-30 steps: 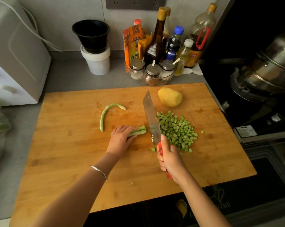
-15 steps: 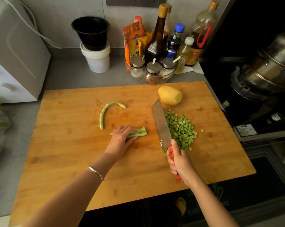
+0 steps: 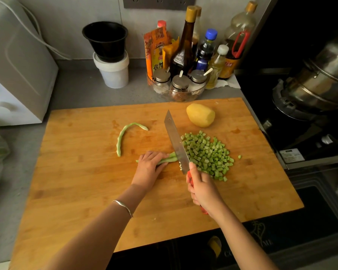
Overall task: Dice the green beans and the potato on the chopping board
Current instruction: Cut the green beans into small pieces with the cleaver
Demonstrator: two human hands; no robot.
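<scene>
Wooden chopping board (image 3: 86, 191) bears diced green beans (image 3: 207, 152); peeled yellow potato (image 3: 200, 115) whole.

On my chopping board (image 3: 86, 191) the bundle of beans (image 3: 169, 159) lies near the middle, under the left hand (image 3: 147, 168). The knife (image 3: 176, 142) crosses the bundle's 3 o'clock end, its handle in the right hand (image 3: 202, 189) toward 5 o'clock. The diced pile (image 3: 209, 154) lies just beyond the blade at 3 o'clock. I see the potato (image 3: 200, 115) at 1 o'clock and a single bean (image 3: 123, 137) at 11. Behind the board, at 12 o'clock, stand jars (image 3: 178, 84), with bottles (image 3: 185, 45) behind them.
</scene>
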